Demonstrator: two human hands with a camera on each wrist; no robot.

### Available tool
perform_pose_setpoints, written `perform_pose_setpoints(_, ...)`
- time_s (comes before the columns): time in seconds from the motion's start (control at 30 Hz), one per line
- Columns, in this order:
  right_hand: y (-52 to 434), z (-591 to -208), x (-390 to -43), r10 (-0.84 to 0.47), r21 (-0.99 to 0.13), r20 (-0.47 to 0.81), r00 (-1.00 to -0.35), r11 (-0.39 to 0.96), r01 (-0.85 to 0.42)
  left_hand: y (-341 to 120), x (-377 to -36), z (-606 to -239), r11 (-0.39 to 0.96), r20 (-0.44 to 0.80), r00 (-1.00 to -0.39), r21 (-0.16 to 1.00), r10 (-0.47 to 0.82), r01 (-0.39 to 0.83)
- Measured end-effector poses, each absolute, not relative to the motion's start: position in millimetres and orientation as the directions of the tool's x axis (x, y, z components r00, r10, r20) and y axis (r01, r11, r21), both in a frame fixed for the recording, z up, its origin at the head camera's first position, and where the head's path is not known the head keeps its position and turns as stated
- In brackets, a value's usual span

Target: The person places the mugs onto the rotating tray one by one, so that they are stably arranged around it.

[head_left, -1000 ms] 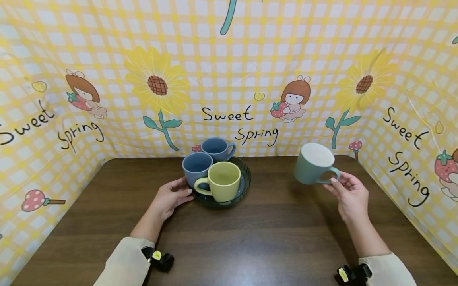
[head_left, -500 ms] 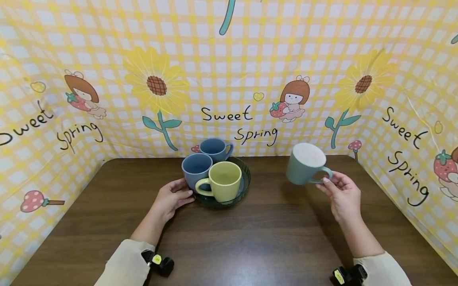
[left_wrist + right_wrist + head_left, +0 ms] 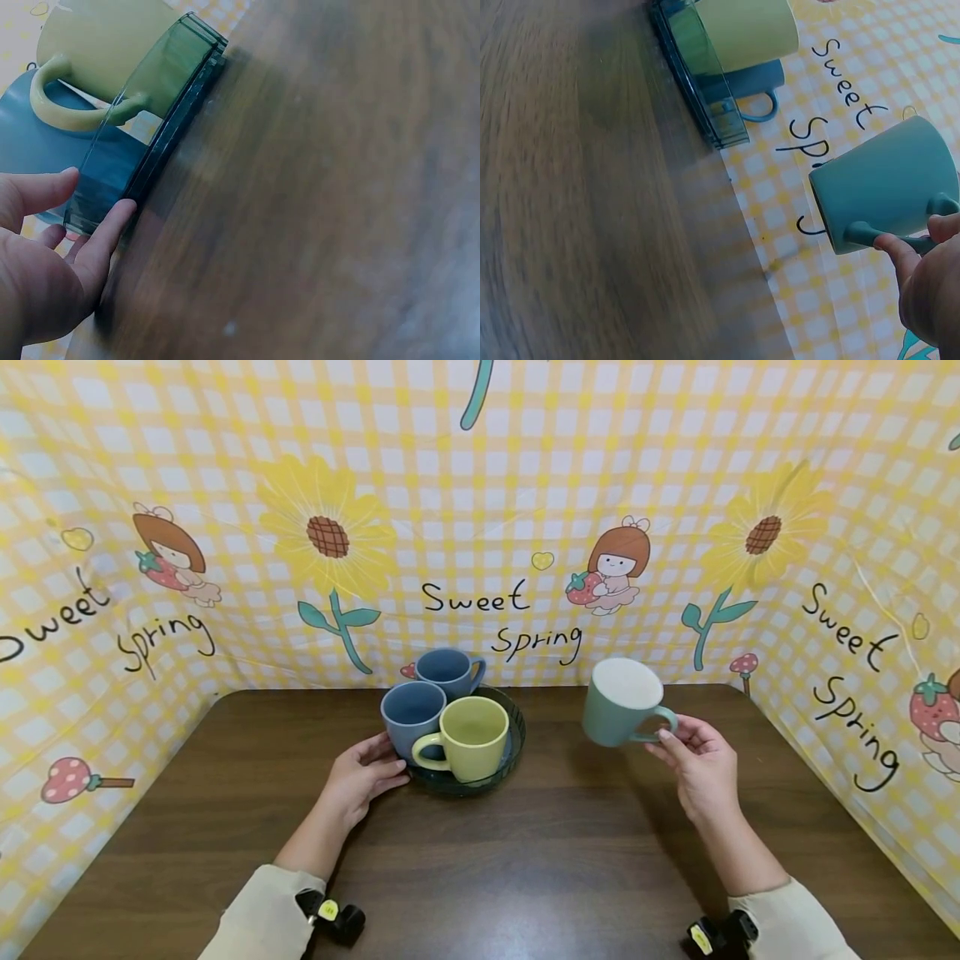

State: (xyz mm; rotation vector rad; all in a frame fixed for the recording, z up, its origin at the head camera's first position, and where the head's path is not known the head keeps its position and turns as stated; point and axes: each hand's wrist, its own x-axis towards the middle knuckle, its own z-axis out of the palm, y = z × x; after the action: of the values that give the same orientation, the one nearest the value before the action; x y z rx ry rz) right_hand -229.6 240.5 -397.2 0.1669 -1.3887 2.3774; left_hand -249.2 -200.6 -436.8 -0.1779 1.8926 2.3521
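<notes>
My right hand [image 3: 708,768] pinches the handle of a teal mug [image 3: 618,710] with a white inside. It holds the mug upright in the air, off the table, right of a round, see-through dark green tray [image 3: 517,735]. In that tray stand a yellow-green mug [image 3: 476,739], handle to the left, a blue mug [image 3: 411,714] at the left and another blue mug [image 3: 447,670] behind, handle to the right. At the tray's left edge, my left hand [image 3: 363,777] grips the low wall; the left wrist view shows its thumb [image 3: 52,187] and fingers at the edge.
The dark brown wooden table [image 3: 480,868] stretches in front of the tray and to both sides. A yellow checked cloth [image 3: 480,510] with printed flowers and lettering stands close behind the table's back edge and along the sides.
My right hand has carried the teal mug leftward through the air, nearer the tray. My left hand stays at the tray's edge, and the mugs in the tray have shifted only slightly.
</notes>
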Motion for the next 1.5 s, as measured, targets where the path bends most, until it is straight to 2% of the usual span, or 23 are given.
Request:
perform_pose_setpoints(1.0, 205.3, -387.3, -241.0, 0.177, -0.860, 0.293, -0.940, -0.380, -0.340, -198.6, -249.2, -432.9, -0.215, -0.183, -0.983, 0.959, 0.019, -0.182)
perform_pose_setpoints(1.5, 185.6, -382.4, -252.6, 0.153, -0.902, 0.228, -0.962, -0.338, -0.268, -199.3, -247.2, -431.5, -0.224, -0.195, -0.981, 0.955, 0.014, -0.193)
